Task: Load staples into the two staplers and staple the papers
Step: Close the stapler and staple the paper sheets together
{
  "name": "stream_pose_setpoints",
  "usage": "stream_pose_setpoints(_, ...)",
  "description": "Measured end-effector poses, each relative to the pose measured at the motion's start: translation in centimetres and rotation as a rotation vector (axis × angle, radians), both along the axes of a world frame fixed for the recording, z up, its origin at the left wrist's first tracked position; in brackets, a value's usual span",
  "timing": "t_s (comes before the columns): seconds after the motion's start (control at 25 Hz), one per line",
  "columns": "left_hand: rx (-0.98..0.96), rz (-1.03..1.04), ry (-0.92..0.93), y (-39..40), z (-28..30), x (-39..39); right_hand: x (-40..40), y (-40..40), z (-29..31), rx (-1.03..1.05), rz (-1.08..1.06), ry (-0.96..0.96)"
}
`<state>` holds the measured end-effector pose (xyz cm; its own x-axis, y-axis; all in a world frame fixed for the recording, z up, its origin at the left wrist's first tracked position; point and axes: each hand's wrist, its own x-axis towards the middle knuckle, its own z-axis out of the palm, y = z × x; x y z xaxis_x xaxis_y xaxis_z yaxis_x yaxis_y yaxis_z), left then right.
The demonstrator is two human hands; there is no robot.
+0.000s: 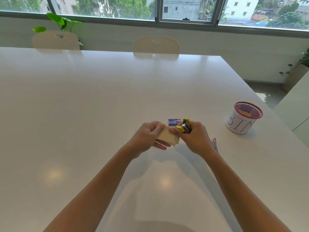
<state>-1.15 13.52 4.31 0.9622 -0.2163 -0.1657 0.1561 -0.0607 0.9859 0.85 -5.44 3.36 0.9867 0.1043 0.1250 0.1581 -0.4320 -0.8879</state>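
Left hand (151, 134) is pinching the small cream paper stack (168, 137); right hand (194, 135) is gripping the yellow-and-black metal stapler (184, 126) at the stack's corner, both above the white tabletop (100, 101). Advice: seat corner fully, square sheets, then squeeze firmly.

A white table (83, 101) fills most of the view. Near its right edge stands a red-rimmed mesh bin (243, 118) lettered "BIN", with something flat and tan inside. Beyond the table's far edge stand two pale chairs (56, 40) (155, 45), a leafy plant (57, 22) behind the left one, under a wide window (184, 9).
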Motion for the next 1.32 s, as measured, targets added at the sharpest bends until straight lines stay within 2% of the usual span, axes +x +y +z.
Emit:
stream_pose_setpoints(0.12, 0.054, -0.153, 0.021, 0.6, 0.2, -0.1, 0.3, -0.6, 0.4, 0.051, -0.007, 0.03)
stream_pose_setpoints(0.24, 0.039, -0.01, -0.012, 0.5, 0.2, 0.4, 0.4, -0.9, 0.0, 0.066, -0.016, 0.088)
stream_pose_setpoints(0.4, -0.059, 0.207, -0.012, 0.2, 0.2, 1.0, 0.5, -1.1, -0.8, -0.051, 0.032, 0.22)
stream_pose_setpoints(0.52, -0.056, 0.251, -0.021, -0.5, 0.2, 1.0, 0.0, -0.9, -0.9, -0.101, 0.109, 0.249)
stream_pose_setpoints(0.72, 0.0, 0.248, -0.079, -2.0, 0.0, 0.5, -0.8, 0.0, -0.6, 0.006, 0.095, 0.258)
stream_pose_setpoints(0.92, 0.101, 0.295, -0.15, -2.7, -0.6, 0.2, -1.4, 0.2, -0.5, -0.064, 0.136, 0.209)
stream_pose_setpoints(1.08, 0.237, 0.332, -0.213, -2.8, -0.9, 0.0, -2.0, 0.7, 0.1, 0.085, 0.153, 0.294)
stream_pose_setpoints(1.32, 0.227, 0.331, -0.231, -2.9, -0.9, -0.1, -2.1, 1.1, 0.6, 0.447, 0.105, 0.541)
